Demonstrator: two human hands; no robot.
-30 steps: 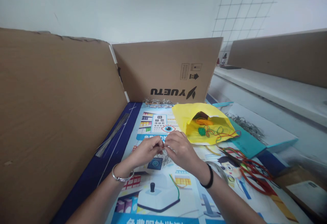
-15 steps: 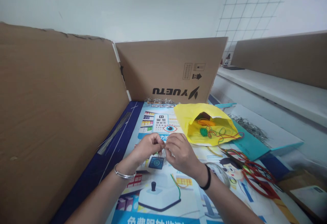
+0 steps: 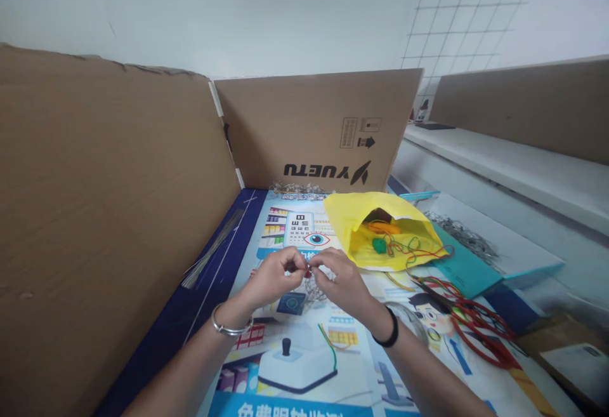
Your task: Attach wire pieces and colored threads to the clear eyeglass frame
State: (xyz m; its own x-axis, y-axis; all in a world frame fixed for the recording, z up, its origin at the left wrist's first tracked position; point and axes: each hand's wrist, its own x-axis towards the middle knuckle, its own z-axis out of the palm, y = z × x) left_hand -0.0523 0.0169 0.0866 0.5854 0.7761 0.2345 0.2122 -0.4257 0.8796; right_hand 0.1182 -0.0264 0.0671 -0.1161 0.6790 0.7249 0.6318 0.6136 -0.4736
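Red bit (image 3: pixel 308 272), tiny and blurred, sits between the two hands, above the poster (image 3: pixel 280 382) on the desk. Left hand (image 3: pixel 280 271), silver bangle (image 3: pixel 231 329) on wrist: grip narrow, thumb and forefinger pinched on the red bit. Right hand (image 3: pixel 341 280), black band (image 3: pixel 391 328) on wrist: grip narrow, tips at the red bit; can't tell if holding it. Thin silver pieces (image 3: pixel 314 292) lie loose below the hands. Yellow mailer bag (image 3: pixel 339 211) just beyond the right hand, mouth open, green ball of cord (image 3: pixel 379 245) inside. Right of it, teal-and-white box (image 3: pixel 469 270) with silver pieces; red-handled scissors (image 3: pixel 495 361) nearer. Green cord (image 3: pixel 333 355) on the poster.
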